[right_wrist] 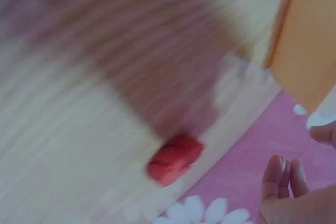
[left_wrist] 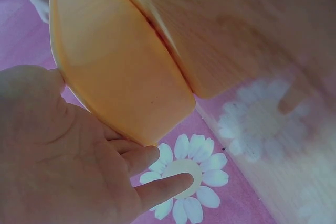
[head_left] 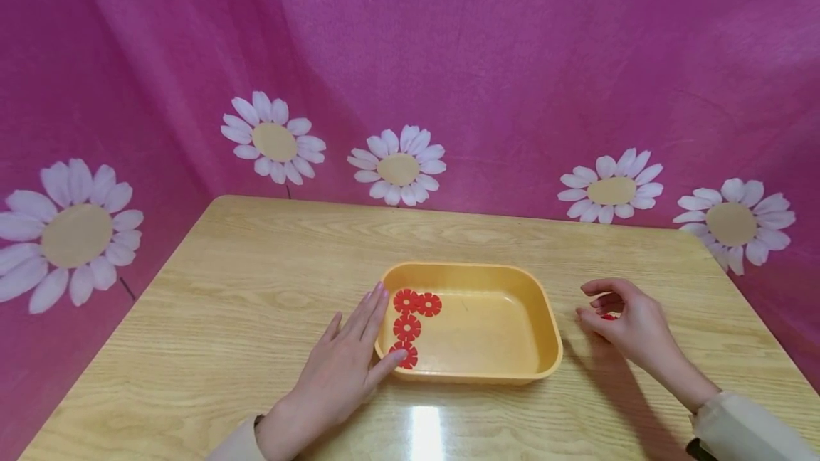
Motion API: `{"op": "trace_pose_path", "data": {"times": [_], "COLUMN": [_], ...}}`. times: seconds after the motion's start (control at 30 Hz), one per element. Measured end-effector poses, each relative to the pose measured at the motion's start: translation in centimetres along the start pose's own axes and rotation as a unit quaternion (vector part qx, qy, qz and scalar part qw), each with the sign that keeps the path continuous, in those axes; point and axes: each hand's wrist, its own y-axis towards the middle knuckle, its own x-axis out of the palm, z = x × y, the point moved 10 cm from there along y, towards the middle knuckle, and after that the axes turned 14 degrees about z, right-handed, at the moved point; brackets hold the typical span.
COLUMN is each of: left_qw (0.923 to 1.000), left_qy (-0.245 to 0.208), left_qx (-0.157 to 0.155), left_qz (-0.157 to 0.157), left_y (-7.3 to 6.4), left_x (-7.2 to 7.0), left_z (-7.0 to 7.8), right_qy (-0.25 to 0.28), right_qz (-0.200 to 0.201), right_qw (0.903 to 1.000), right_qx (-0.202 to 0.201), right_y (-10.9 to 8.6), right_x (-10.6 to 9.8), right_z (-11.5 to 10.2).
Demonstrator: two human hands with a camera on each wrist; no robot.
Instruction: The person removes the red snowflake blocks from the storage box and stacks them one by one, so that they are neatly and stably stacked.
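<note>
A yellow plastic tub [head_left: 487, 358] holds several red flower-shaped discs with notched edges, such as one red disc [head_left: 406, 327], along its left side. My left hand [head_left: 342, 354] rests against the tub's left wall, fingers stretched along it and thumb over the near left corner. The left wrist view shows its palm beside the tub's outer wall [left_wrist: 121, 61]. To the right of the tub, my right hand [head_left: 631, 315] hovers with fingers bent and thumb apart from them. A blurred red piece [right_wrist: 175, 159] shows on the tabletop side, clear of those fingertips; the hand mostly hides it in the head view.
The tub stands on a light wooden table [head_left: 256, 290]. A magenta cloth [head_left: 487, 77] printed with large white daisies hangs behind the table and at its sides. Light glares on the table's near edge.
</note>
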Motion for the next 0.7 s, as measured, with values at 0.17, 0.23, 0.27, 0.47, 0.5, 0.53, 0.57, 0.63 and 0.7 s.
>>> {"op": "trace_pose_path", "data": {"times": [0.17,0.23,0.27,0.47,0.5,0.53,0.57,0.63,0.7], "left_qw": [1.0,1.0,1.0,1.0,1.0,1.0,1.0,1.0,1.0], "left_qy": [0.0,0.0,-0.001,-0.002,0.0,0.0,0.001,0.001,0.001], "left_qx": [-0.005,-0.006,-0.006,-0.004,-0.004,-0.003,-0.003,-0.001,0.002], "left_qz": [-0.007,-0.007,-0.006,-0.004,-0.004,-0.004,-0.005,-0.003,-0.001], "left_y": [0.0,0.0,0.0,0.0,0.0,0.0,0.0,0.0,0.0], "left_x": [0.3,0.3,0.3,0.1,0.1,0.1,0.1,0.1,0.1], "left_z": [-0.2,-0.2,-0.2,-0.1,-0.1,0.0,-0.1,0.0,0.0], "right_qy": [0.036,0.045,0.05,0.078,0.085,0.091,0.096,0.105,0.116], "right_qz": [0.01,0.006,0.003,-0.009,-0.011,-0.014,-0.018,-0.027,-0.036], "right_qw": [0.999,0.9986,0.9984,0.9958,0.9951,0.9944,0.9938,0.9928,0.9915], "right_qx": [-0.024,-0.027,-0.028,-0.046,-0.049,-0.051,-0.053,-0.051,-0.048], "right_y": [0.9,1.2,1.3,1.8,1.8,1.8,1.8,1.8,1.7], "right_x": [1.3,2.0,2.3,4.8,5.2,5.7,6.2,7.2,8.2], "right_z": [-2.5,-3.3,-3.8,-6.5,-7.0,-7.4,-7.7,-8.3,-8.9]}}
